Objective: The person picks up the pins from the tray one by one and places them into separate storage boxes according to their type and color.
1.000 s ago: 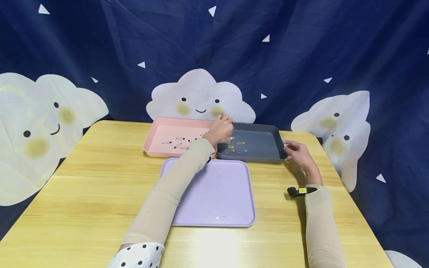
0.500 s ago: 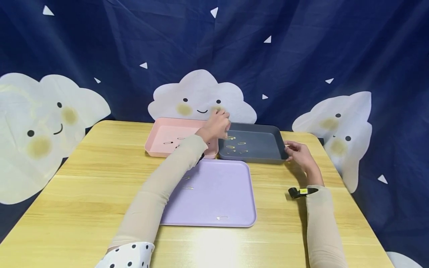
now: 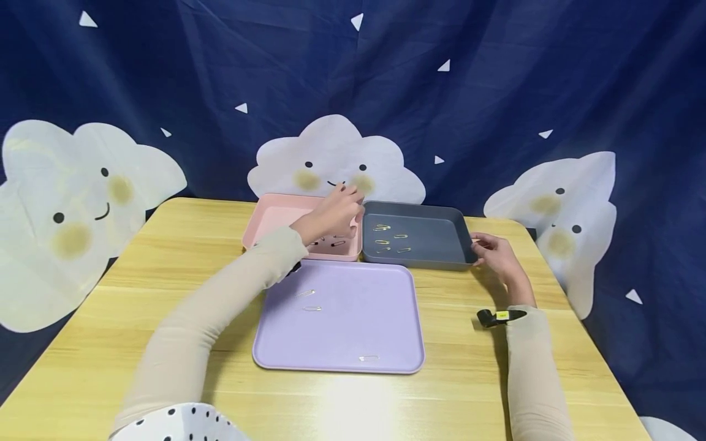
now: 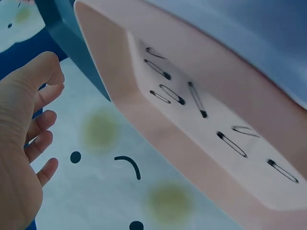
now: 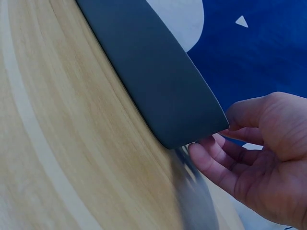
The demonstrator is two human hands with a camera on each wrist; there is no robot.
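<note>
My left hand [image 3: 333,214] is raised over the right part of the pink tray [image 3: 281,211], its fingers loosely bent. In the left wrist view that hand [image 4: 24,129] shows nothing between its fingers. Several dark safety pins [image 4: 231,144] lie on the pink tray's floor. My right hand [image 3: 496,254] holds the right edge of the dark grey tray [image 3: 436,236]; in the right wrist view its fingertips [image 5: 204,158] are at the tray's corner. Several gold safety pins [image 3: 401,236] lie in the grey tray's left half.
In front of both deep trays lies a shallow purple tray [image 3: 353,318]. On it are two gold-coloured safety pins [image 3: 312,309] at upper left and one pale pin [image 3: 369,358] near the front edge. A blue curtain [image 3: 452,110] with clouds hangs behind the wooden table [image 3: 138,294].
My left hand has moved left, from the grey tray's left edge to above the pink tray, uncovering pins on the purple tray. My right hand stays at the grey tray's edge.
</note>
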